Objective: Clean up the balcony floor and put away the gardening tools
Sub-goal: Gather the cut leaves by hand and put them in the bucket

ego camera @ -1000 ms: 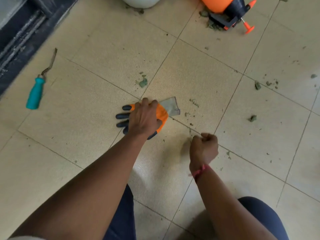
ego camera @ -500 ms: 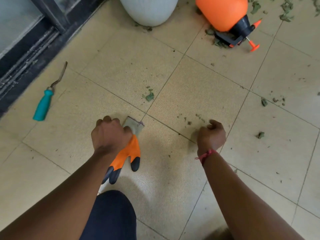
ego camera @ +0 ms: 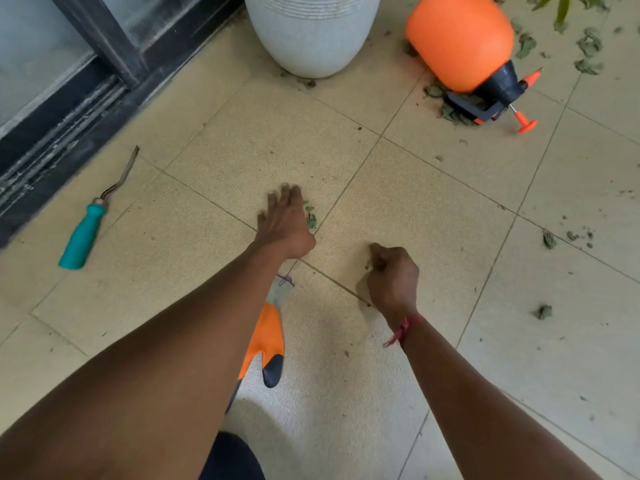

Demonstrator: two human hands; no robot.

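My left hand (ego camera: 283,221) is stretched forward over the tiled floor with its fingers apart, right beside a small clump of green leaf scraps (ego camera: 310,216). An orange and grey gardening glove (ego camera: 266,336) lies on the floor under my left forearm, free of both hands. My right hand (ego camera: 393,273) is closed in a fist just above the tiles, with bits of green debris showing between its fingers. A hand weeder with a teal handle (ego camera: 85,230) lies at the left near the door track. An orange pressure sprayer (ego camera: 464,53) lies on its side at the back right.
A large white ribbed pot (ego camera: 311,32) stands at the back centre. A dark sliding-door frame (ego camera: 59,109) runs along the left. More leaf scraps (ego camera: 549,239) are scattered over the tiles at the right and around the sprayer. My knee (ego camera: 232,459) shows at the bottom.
My left hand let go of the glove, which now lies on the floor, and reached forward to the leaf scraps with fingers spread. My right hand stayed closed, and the view tilted up.
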